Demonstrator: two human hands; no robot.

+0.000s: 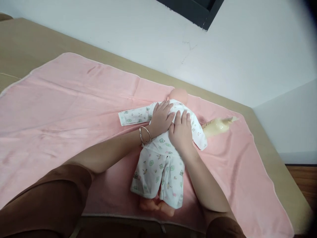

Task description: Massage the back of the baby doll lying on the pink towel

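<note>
A baby doll (179, 95) lies on a pink blanket (61, 92), dressed in a white printed top (162, 140) and matching trousers (151, 172). The back of its head is toward the wall and its feet (165, 208) stick out below the trouser legs. My left hand (160, 120) rests flat on the upper part of the top, fingers stretched out, a bracelet at the wrist. Beside it my right hand (182, 132) lies on the doll's other side with its fingers extended. Neither hand grasps anything. The doll's arms are hidden in the sleeves.
A pale yellow bottle (220, 125) lies on the blanket to the right, near the doll's sleeve. The wooden table (32, 39) borders a white wall (111, 29). A dark frame (198, 13) is on the wall above.
</note>
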